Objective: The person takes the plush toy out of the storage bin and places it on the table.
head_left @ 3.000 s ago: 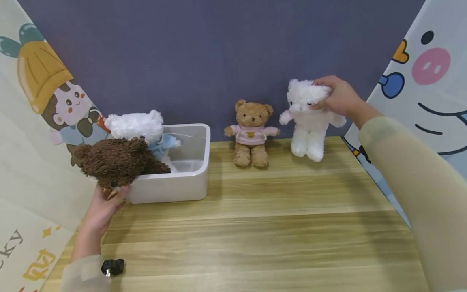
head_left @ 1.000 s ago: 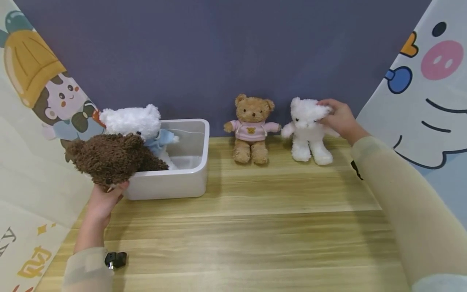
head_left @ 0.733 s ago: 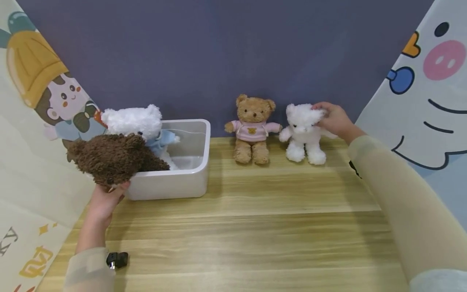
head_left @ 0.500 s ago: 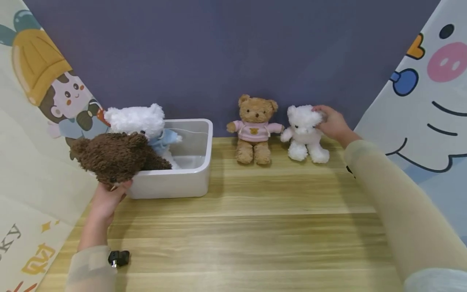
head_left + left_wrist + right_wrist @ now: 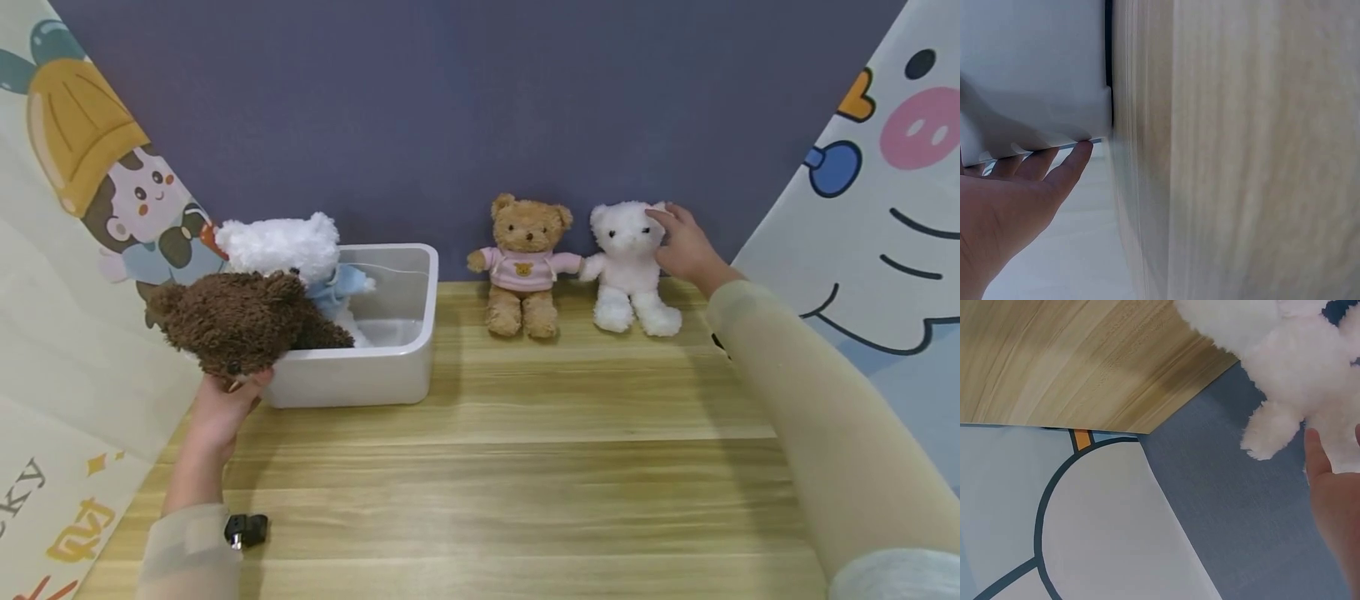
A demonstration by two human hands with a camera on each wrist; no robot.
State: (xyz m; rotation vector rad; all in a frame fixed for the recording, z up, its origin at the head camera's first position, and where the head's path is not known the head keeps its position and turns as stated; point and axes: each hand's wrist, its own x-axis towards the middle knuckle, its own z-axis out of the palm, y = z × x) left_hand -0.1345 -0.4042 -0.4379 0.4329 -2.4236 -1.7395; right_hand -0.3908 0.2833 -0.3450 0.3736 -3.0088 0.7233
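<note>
Where bounded by slate-blue back wall (image 5: 487, 100) and cartoon-printed right panel (image 5: 862, 242), wood-grain worktop (image 5: 525, 483) running back to a rear corner. Close to that corner, upright: plain white teddy bear (image 5: 627, 265), touched at side of head by straightened fingers of right grip (image 5: 688, 250), unclenched. Just beside, further left: tan teddy bear (image 5: 522, 268) in pink hoodie, near paw at the white one's arm. Ahead of both, broad run of worktop toward the front; between tan bear and rectangular white bin (image 5: 356, 380), a narrower strip. Bin close to left panel (image 5: 67, 300). Inside: white teddy bear in blue garment (image 5: 281, 248), head above rim; shaggy dark-brown teddy bear (image 5: 232, 321), head leaning out over front-left corner. Open room in bin's right half, pale floor showing. Left grip (image 5: 220, 412) just below that brown head, fingers extended along bin's left end; holding or merely pressing, cannot tell.
</note>
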